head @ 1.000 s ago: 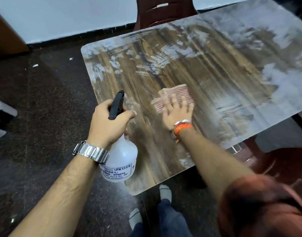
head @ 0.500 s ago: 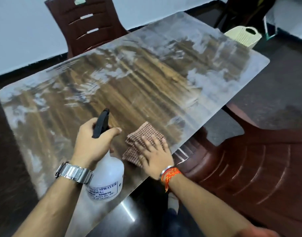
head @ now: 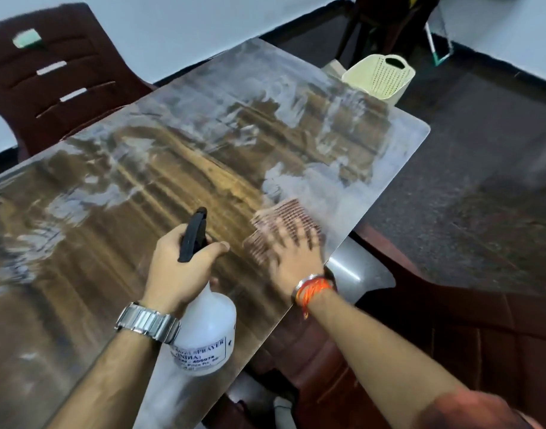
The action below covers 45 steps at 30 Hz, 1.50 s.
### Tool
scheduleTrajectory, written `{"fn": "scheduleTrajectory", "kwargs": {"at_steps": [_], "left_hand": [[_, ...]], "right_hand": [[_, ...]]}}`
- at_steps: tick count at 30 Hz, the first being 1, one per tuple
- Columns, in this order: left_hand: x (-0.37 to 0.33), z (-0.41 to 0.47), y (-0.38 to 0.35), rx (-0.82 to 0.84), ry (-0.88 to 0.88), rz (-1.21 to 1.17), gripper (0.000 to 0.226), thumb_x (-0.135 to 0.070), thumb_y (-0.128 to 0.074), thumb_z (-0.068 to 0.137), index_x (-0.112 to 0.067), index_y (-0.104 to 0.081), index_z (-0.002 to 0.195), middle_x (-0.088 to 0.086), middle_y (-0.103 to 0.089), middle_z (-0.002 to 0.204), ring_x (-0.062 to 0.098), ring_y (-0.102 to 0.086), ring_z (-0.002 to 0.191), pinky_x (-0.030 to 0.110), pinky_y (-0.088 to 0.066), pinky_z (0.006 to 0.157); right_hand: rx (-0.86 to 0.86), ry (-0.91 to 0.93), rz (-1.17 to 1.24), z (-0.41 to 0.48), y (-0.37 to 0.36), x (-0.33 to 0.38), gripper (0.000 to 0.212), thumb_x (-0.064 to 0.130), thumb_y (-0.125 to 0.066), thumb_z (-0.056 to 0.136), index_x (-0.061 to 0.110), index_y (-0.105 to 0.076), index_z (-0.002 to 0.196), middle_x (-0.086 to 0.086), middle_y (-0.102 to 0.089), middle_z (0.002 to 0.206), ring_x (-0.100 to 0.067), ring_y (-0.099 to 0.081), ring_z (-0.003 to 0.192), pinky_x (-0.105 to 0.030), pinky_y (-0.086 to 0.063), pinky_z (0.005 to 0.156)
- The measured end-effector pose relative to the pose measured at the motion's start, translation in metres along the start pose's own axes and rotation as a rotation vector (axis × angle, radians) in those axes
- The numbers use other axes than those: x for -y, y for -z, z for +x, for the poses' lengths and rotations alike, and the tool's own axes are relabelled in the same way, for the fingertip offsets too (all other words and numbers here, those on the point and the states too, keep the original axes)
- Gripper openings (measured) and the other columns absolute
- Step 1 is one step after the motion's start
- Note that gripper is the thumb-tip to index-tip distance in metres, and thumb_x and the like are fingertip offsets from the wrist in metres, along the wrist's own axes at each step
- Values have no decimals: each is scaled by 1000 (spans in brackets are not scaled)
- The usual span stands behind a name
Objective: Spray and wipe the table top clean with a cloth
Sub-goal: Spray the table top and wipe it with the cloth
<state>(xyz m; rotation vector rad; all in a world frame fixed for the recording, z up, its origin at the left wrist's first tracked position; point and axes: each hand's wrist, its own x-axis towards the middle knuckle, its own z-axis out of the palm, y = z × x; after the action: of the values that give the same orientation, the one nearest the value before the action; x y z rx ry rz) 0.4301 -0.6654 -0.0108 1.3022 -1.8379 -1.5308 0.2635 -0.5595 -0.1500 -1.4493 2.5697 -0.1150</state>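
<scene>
The wood-grain table top (head: 178,193) is glossy and streaked with whitish smears, thickest at its far right end. My left hand (head: 180,267) grips the neck of a white spray bottle (head: 208,332) with a black trigger head, held above the near part of the table. My right hand (head: 296,258) lies flat with spread fingers on a red-and-white checked cloth (head: 281,224) and presses it onto the table close to the near right edge. The hand and cloth are motion-blurred.
A dark brown plastic chair (head: 58,78) stands behind the table at far left. Another reddish-brown chair (head: 451,335) sits at the near right, below the table edge. A pale yellow perforated basket (head: 380,78) stands on the dark floor past the far right corner.
My right hand has slid the cloth rightward and away along the table's near right edge. The view has swung right along the table. The left hand keeps its grip on the bottle.
</scene>
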Motion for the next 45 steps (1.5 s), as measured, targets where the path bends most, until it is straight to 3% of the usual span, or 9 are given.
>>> {"fn": "scheduleTrajectory", "kwargs": {"at_steps": [3,7,16,20,28,35,38,40,45], "left_hand": [[-8,23,-17,18,-16,18,39,-34,-83,61,-6,-60,76,21,-57,65,30,-58,52,46,-50,61],[-21,55,-34,41,-15,51,34,-37,-80,58,-13,-60,72,19,-58,64,37,-60,55,56,-53,62],[-27,87,-53,111,11,33,32,-16,-85,74,-2,-58,85,11,-55,66,25,-54,41,30,-47,44],[-20,88,-53,137,-3,27,25,-11,-82,79,-5,-58,83,13,-57,69,28,-57,42,32,-47,48],[-32,77,-60,180,-30,85,43,-46,-80,54,-13,-60,74,5,-57,61,28,-57,55,50,-52,63],[-57,36,-79,279,-65,61,35,-26,-84,67,-4,-60,81,8,-57,60,26,-58,40,41,-52,53],[-75,9,-92,331,-152,66,28,-15,-84,77,-1,-61,81,12,-59,64,14,-56,39,25,-47,45],[-92,-6,-101,347,-221,70,24,-10,-82,78,-1,-60,79,10,-59,62,6,-53,39,26,-44,50],[-140,-56,-138,427,-317,32,20,-12,-77,66,-8,-63,80,5,-59,67,10,-56,49,36,-53,54]], "right_hand": [[78,376,-19,-14,-12,23,55,48,-30,93,45,-24,147,7,-17,159,-34,-7,146,-56,6,115],[91,415,-3,39,-6,2,52,50,-28,95,47,-23,146,10,-19,159,-30,-7,147,-58,4,115],[-19,-379,24,158,42,-187,55,55,-20,95,51,-6,148,15,-2,160,-25,-2,148,-56,3,116],[-22,-508,55,141,43,-182,56,54,-18,95,47,-7,150,13,0,161,-28,-1,147,-55,4,116],[-41,138,96,-30,-4,15,60,49,-38,90,35,-29,148,7,-31,155,-32,-14,146,-60,-9,114],[-200,492,274,-105,-28,44,28,25,-47,97,31,-62,120,13,-61,127,-13,-43,134,-37,-33,113],[-178,287,233,-121,9,21,29,17,-44,87,25,-70,96,7,-69,96,-17,-65,89,-29,-57,68],[-158,84,183,-126,43,-5,28,21,-46,82,24,-70,93,5,-67,96,-23,-64,74,-27,-51,47],[-181,-391,403,-171,129,-96,29,34,-53,90,25,-66,114,-3,-65,113,-29,-60,104,-38,-51,81]]}}
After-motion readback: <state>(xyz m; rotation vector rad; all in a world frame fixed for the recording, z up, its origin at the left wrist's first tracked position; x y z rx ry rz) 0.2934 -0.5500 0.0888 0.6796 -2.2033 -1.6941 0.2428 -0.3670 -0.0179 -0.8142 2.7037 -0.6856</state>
